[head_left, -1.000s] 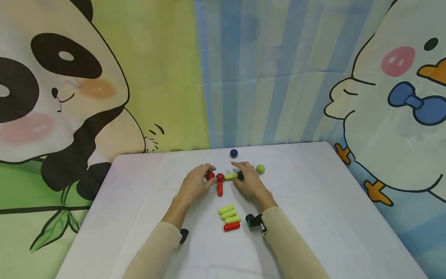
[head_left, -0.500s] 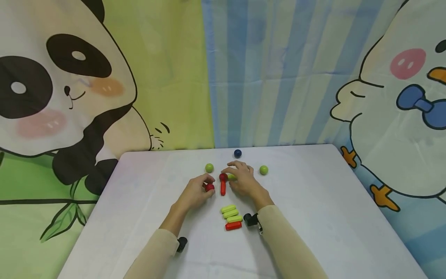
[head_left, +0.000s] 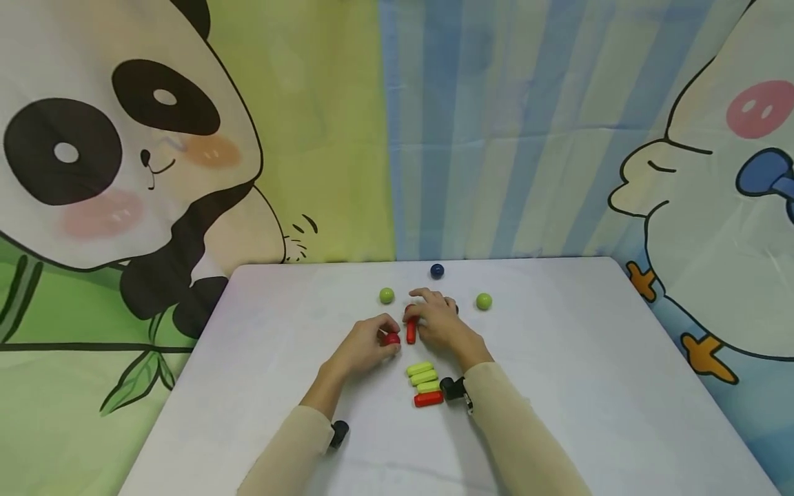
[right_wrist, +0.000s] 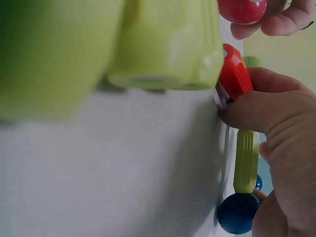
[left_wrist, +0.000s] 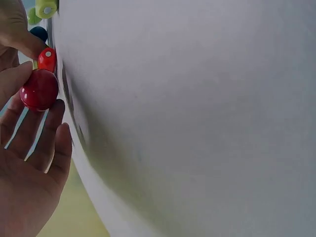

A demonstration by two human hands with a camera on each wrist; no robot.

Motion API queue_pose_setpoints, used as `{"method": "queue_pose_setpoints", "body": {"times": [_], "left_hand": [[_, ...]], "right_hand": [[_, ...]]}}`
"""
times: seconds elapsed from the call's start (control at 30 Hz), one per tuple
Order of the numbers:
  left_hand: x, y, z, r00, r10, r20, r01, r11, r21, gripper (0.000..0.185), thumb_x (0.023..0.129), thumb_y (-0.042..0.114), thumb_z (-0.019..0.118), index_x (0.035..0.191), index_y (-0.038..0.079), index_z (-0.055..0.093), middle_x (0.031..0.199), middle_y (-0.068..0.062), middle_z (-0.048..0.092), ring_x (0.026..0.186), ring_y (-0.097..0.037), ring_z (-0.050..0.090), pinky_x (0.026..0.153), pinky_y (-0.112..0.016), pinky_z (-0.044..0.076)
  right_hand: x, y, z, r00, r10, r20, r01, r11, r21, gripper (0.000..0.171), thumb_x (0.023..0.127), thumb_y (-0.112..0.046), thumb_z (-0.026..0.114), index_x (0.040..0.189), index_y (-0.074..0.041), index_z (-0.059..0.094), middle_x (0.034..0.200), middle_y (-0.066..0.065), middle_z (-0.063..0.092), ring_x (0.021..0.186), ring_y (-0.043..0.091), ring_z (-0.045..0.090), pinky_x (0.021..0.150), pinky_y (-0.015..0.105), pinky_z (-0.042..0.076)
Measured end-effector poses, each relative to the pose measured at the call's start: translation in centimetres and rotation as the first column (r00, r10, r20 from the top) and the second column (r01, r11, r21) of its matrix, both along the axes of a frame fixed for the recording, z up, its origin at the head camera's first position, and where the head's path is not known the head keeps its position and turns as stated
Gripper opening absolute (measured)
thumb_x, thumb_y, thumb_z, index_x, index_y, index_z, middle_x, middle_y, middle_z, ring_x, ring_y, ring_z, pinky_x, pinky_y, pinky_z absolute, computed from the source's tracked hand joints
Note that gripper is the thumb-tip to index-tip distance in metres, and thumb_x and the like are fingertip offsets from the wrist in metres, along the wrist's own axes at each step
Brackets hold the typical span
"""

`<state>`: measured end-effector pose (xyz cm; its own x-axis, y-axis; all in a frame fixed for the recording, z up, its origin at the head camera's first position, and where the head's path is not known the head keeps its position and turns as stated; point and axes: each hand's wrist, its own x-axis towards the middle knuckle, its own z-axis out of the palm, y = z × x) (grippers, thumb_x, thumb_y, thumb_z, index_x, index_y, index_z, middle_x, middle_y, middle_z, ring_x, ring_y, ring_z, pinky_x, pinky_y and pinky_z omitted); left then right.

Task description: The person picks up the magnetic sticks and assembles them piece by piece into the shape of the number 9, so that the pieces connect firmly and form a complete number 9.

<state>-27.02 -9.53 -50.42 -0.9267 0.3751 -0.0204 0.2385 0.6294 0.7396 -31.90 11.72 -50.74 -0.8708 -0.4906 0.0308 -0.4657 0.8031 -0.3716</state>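
Note:
In the head view my left hand (head_left: 370, 342) pinches a red ball (left_wrist: 39, 90) between thumb and fingers, just left of the near end of a red rod (head_left: 411, 331). My right hand (head_left: 439, 322) grips that red rod with thumb and forefinger, as the right wrist view shows. The rod is part of a joined piece: a yellow-green rod (right_wrist: 246, 162) leads from it to a dark blue ball (right_wrist: 238, 213). A red ball at the joint is mostly hidden behind my right fingers. The held ball sits close to the rod's free end, which shows a pale round spot.
Nearer me lie several yellow-green rods (head_left: 423, 377) and a red rod (head_left: 429, 399) in a row. Beyond the hands sit a green ball (head_left: 387, 295), another green ball (head_left: 484, 301) and a dark blue ball (head_left: 437, 271) on the white table (head_left: 558, 386).
My left hand has brought its red ball from beside the joint down toward the red rod's near end, uncovering a green ball. My right hand has shifted from the blue ball to the red rod.

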Motion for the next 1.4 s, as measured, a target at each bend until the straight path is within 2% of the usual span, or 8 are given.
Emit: {"method": "queue_pose_setpoints", "body": {"times": [0.23, 0.43, 0.53, 0.7, 0.87, 1.07, 1.2, 1.4], "left_hand": [[0.5, 0.6, -0.2, 0.999, 0.016, 0.032, -0.016, 1.0, 0.025, 0.027, 0.09, 0.022, 0.081, 0.111, 0.017, 0.064, 0.106, 0.001, 0.072, 0.089, -0.012, 0.066, 0.083, -0.035, 0.054], [0.7, 0.5, -0.8, 0.999, -0.006, 0.051, 0.001, 0.996, 0.095, 0.038, 0.091, 0.025, 0.08, 0.123, 0.016, 0.061, 0.113, 0.002, 0.071, 0.097, -0.014, 0.067, 0.087, -0.037, 0.056], [0.7, 0.5, -1.0, 0.999, -0.022, 0.048, 0.017, 0.994, 0.112, 0.039, 0.092, 0.026, 0.08, 0.124, 0.015, 0.061, 0.113, 0.003, 0.07, 0.098, -0.014, 0.068, 0.086, -0.035, 0.056], [0.6, 0.9, -1.0, 0.999, -0.029, 0.043, 0.024, 0.992, 0.123, 0.037, 0.092, 0.026, 0.08, 0.122, 0.018, 0.061, 0.112, 0.003, 0.068, 0.098, -0.013, 0.068, 0.085, -0.031, 0.056], [0.7, 1.3, -1.2, 0.999, -0.027, 0.031, 0.023, 0.991, 0.135, 0.04, 0.091, 0.025, 0.081, 0.124, 0.015, 0.061, 0.11, 0.001, 0.068, 0.097, -0.014, 0.067, 0.085, -0.031, 0.057], [0.8, 1.5, -1.4, 1.0, -0.023, 0.009, 0.022, 0.996, 0.091, 0.048, 0.09, 0.025, 0.082, 0.13, 0.015, 0.057, 0.102, 0.002, 0.067, 0.092, -0.013, 0.065, 0.085, -0.03, 0.056], [0.8, 1.7, -1.4, 1.0, -0.021, -0.004, 0.021, 0.997, 0.074, 0.046, 0.09, 0.026, 0.082, 0.128, 0.014, 0.058, 0.1, 0.003, 0.066, 0.091, -0.012, 0.064, 0.083, -0.029, 0.056], [0.8, 1.6, -1.3, 1.0, -0.005, 0.011, 0.005, 0.998, 0.061, 0.041, 0.089, 0.026, 0.082, 0.122, 0.015, 0.061, 0.098, 0.003, 0.067, 0.09, -0.012, 0.064, 0.082, -0.031, 0.055]], "right_hand": [[-0.2, 0.5, -0.3, 1.0, 0.024, 0.003, -0.024, 0.998, -0.055, 0.028, 0.095, -0.006, 0.066, 0.107, -0.031, 0.074, 0.142, 0.0, 0.056, 0.137, 0.031, 0.044, 0.109, 0.065, 0.027], [-0.1, 0.5, -0.4, 1.0, 0.004, -0.004, -0.005, 0.998, -0.068, 0.026, 0.097, -0.009, 0.066, 0.108, -0.031, 0.075, 0.14, -0.001, 0.058, 0.136, 0.03, 0.042, 0.111, 0.063, 0.025], [-0.2, 0.5, -0.4, 1.0, -0.004, 0.002, 0.004, 0.998, -0.063, 0.026, 0.097, -0.009, 0.066, 0.108, -0.031, 0.075, 0.14, -0.002, 0.057, 0.136, 0.029, 0.042, 0.111, 0.062, 0.025], [-0.3, 0.6, -0.1, 1.0, -0.009, 0.01, 0.01, 0.997, -0.073, 0.024, 0.097, -0.01, 0.067, 0.109, -0.03, 0.075, 0.141, -0.001, 0.057, 0.137, 0.031, 0.04, 0.112, 0.063, 0.024], [-0.2, 0.6, -0.2, 1.0, -0.003, 0.015, 0.005, 0.996, -0.088, 0.025, 0.097, -0.009, 0.067, 0.109, -0.029, 0.075, 0.14, 0.001, 0.058, 0.138, 0.031, 0.04, 0.113, 0.063, 0.024], [0.0, 0.6, -0.4, 1.0, 0.016, 0.002, -0.016, 0.994, -0.11, 0.027, 0.097, -0.009, 0.068, 0.116, -0.028, 0.075, 0.142, 0.003, 0.058, 0.138, 0.032, 0.04, 0.114, 0.063, 0.025], [0.1, 1.0, -0.3, 0.999, -0.021, -0.043, 0.015, 0.99, -0.138, 0.03, 0.097, -0.011, 0.068, 0.122, -0.027, 0.073, 0.144, 0.004, 0.056, 0.142, 0.036, 0.037, 0.114, 0.063, 0.025], [0.2, 2.5, -0.2, 0.984, -0.165, -0.067, 0.149, 0.97, -0.193, 0.043, 0.093, -0.016, 0.074, 0.133, -0.027, 0.066, 0.146, 0.007, 0.052, 0.138, 0.038, 0.038, 0.107, 0.063, 0.029]]}}
